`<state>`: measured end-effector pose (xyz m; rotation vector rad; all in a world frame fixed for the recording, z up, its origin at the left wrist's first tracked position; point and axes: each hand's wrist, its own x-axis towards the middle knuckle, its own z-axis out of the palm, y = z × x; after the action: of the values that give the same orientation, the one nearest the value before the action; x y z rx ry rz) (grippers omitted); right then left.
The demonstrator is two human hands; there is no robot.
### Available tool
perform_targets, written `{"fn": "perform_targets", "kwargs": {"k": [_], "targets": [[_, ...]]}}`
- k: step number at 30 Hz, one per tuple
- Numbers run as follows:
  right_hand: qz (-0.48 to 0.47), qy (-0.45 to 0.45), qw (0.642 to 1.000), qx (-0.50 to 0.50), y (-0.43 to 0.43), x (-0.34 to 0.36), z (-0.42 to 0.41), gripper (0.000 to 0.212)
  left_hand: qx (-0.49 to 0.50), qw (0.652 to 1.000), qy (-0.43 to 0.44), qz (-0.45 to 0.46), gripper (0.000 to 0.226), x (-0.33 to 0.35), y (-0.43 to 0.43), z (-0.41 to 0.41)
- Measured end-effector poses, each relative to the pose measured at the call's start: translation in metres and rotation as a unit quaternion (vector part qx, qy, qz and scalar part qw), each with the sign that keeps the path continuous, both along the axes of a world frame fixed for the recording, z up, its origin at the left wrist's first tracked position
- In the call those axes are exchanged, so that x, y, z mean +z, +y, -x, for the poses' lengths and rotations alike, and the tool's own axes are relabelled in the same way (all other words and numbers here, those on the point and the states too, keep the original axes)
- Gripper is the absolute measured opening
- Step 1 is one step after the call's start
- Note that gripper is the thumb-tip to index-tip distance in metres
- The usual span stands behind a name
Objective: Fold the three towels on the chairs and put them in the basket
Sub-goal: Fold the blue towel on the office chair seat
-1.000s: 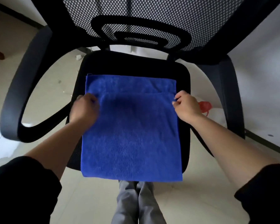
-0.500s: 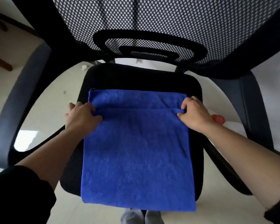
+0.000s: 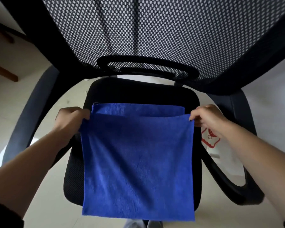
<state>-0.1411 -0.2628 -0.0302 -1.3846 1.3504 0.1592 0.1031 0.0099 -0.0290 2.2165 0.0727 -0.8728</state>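
Left hand (image 3: pixel 69 118) and right hand (image 3: pixel 204 116) each pinch a top corner of the towel (image 3: pixel 136 162), holding its edge taut over the seat (image 3: pixel 138 91), likely for a square fold

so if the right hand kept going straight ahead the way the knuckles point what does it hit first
Probably the black seat cushion of the chair, then the mesh backrest above it. The right hand grips the blue towel at a corner; depth is unclear.

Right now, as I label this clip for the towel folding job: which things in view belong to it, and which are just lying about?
Job:
blue towel
chair beneath it
left hand and right hand, each pinching a top-layer corner

Lying about:
white bag with red print on the floor
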Motion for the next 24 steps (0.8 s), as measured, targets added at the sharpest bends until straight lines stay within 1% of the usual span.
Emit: {"fn": "perform_targets", "kwargs": {"k": [3,4,5,6,8,9,10,11,13,14,19,24], "targets": [[0.018,-0.018,0.997,-0.075,0.004,-0.016,-0.012,0.013,0.050,0.998,-0.018,0.029,0.006,-0.010,-0.015,-0.004],[0.031,-0.012,0.997,-0.074,0.008,-0.025,-0.015,0.014,0.055,0.998,-0.019,0.027,0.012,-0.019,-0.019,-0.004],[0.054,0.000,0.997,-0.062,0.012,-0.033,-0.016,0.014,0.055,0.998,-0.019,0.022,0.012,-0.027,-0.020,-0.003],[0.084,0.016,0.995,-0.051,0.015,-0.043,-0.016,0.014,0.052,0.998,-0.017,0.015,0.008,-0.037,-0.021,-0.001],[0.140,0.037,0.989,-0.036,0.021,-0.049,-0.017,0.004,0.060,0.998,-0.024,0.011,0.006,-0.048,-0.022,0.002],[0.162,0.042,0.985,-0.037,0.021,-0.050,-0.017,0.011,0.068,0.997,-0.037,0.011,0.005,-0.052,-0.023,0.002],[0.178,0.039,0.982,-0.045,0.020,-0.050,-0.016,0.017,0.074,0.996,-0.056,0.015,0.008,-0.053,-0.023,0.003],[0.188,0.030,0.980,-0.056,0.018,-0.051,-0.016,0.019,0.079,0.994,-0.075,0.021,0.010,-0.053,-0.024,0.002],[0.200,0.019,0.977,-0.069,0.012,-0.052,-0.016,0.018,0.088,0.990,-0.104,0.034,0.005,-0.052,-0.028,-0.002],[0.201,0.020,0.977,-0.074,0.010,-0.054,-0.018,0.017,0.088,0.989,-0.112,0.031,0.006,-0.052,-0.029,-0.004],[0.210,0.035,0.975,-0.065,0.008,-0.068,-0.023,0.016,0.065,0.991,-0.119,0.007,0.019,-0.064,-0.034,-0.005],[0.248,0.058,0.965,-0.059,0.008,-0.077,-0.021,0.014,0.083,0.990,-0.117,0.005,0.025,-0.075,-0.033,-0.009]]}}
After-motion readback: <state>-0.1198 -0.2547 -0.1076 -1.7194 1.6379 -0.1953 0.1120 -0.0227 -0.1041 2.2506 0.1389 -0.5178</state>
